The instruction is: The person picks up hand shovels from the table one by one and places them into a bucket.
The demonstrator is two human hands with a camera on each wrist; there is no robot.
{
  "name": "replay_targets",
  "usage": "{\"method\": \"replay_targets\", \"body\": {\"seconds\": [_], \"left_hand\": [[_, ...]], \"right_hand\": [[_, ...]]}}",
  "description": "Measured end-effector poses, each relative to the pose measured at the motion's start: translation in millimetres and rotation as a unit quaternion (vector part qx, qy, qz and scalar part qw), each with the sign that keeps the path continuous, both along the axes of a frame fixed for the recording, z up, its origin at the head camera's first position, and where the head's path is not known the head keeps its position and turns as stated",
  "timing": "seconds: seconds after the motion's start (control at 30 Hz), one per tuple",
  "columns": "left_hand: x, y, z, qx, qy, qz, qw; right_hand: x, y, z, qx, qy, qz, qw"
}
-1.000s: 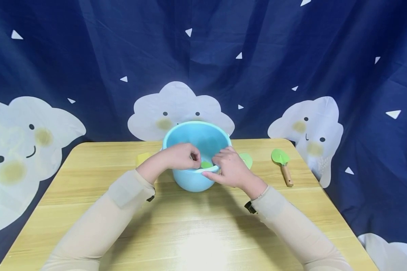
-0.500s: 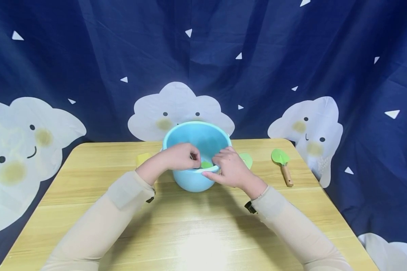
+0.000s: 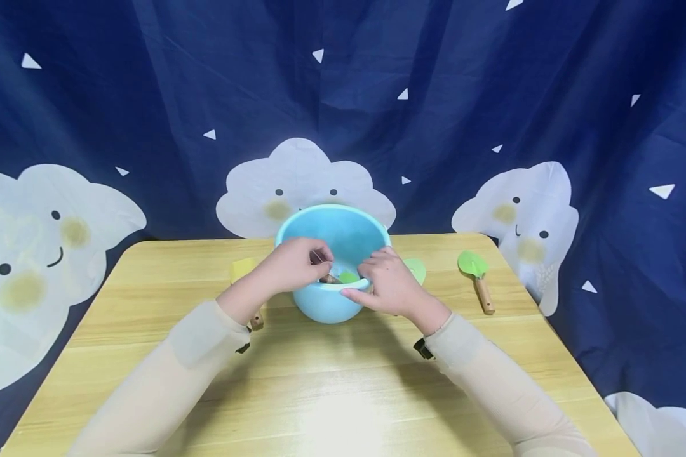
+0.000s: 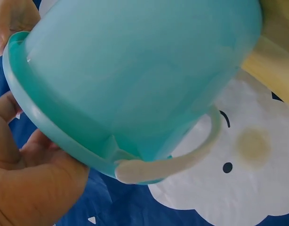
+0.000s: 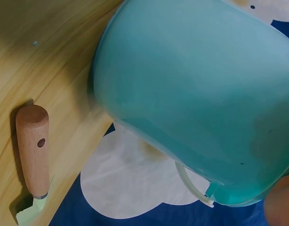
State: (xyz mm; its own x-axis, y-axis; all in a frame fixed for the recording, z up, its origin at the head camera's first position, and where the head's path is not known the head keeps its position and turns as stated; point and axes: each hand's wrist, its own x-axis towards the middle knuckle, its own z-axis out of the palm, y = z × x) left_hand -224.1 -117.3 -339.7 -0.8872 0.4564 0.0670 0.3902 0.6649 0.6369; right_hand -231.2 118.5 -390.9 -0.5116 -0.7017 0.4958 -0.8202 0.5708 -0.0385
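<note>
A light blue bucket [image 3: 326,306] stands upright at the back middle of the table. My right hand [image 3: 390,282] grips its near right rim, thumb outside and fingers over the edge. Over the near left rim, my left hand [image 3: 297,263] reaches in with its fingers loosely bent and apart. Just under those fingers, a brown wooden handle [image 3: 331,279] shows inside the bucket beside a bright green piece [image 3: 349,277]. The left wrist view shows the left fingers passing behind the rim, their tips hidden, near the white bucket handle [image 4: 168,162].
Left of the bucket lies a yellow-headed tool [image 3: 240,268], partly covered by my left wrist. A pale green tool head [image 3: 416,269] shows behind my right hand. Farther right is a green trowel [image 3: 473,263] with a wooden handle. A dark blue cloud-patterned curtain [image 3: 343,76] hangs behind the table.
My left hand has shifted slightly left and back from the bucket's middle, uncovering the brown handle inside and the yellow tool's handle end. The green piece, bucket and right hand have stayed put.
</note>
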Motion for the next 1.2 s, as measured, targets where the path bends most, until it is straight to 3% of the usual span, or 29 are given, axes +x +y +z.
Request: {"method": "replay_targets", "body": {"seconds": [0.3, 0.5, 0.7, 0.87, 1.07, 1.2], "left_hand": [[9.8, -15.4, -7.8, 0.057, 0.062, 0.052, 0.9951], [16.4, -33.0, -20.5, 0.122, 0.123, 0.102, 0.9797], [23.7, -47.0, -33.1, 0.174, 0.159, 0.093, 0.9674], [27.0, -57.8, -38.6, 0.191, 0.186, 0.082, 0.9604], [30.5, -70.0, -44.2, 0.188, 0.21, 0.087, 0.9556], [31.8, -79.8, -50.6, 0.172, 0.209, 0.087, 0.9588]], "right_hand": [[0.1, -0.3, -1.0, -0.002, -0.003, -0.002, 1.0], [0.7, -0.7, -0.7, 0.0, -0.003, 0.0, 1.0], [-0.4, 1.0, -0.3, -0.002, -0.007, -0.002, 1.0], [-1.2, 1.5, 0.8, -0.005, -0.006, 0.001, 1.0], [-1.1, 1.7, 0.1, -0.004, -0.004, 0.0, 1.0], [-0.6, 1.3, -0.7, -0.002, -0.003, -0.002, 1.0]]}}
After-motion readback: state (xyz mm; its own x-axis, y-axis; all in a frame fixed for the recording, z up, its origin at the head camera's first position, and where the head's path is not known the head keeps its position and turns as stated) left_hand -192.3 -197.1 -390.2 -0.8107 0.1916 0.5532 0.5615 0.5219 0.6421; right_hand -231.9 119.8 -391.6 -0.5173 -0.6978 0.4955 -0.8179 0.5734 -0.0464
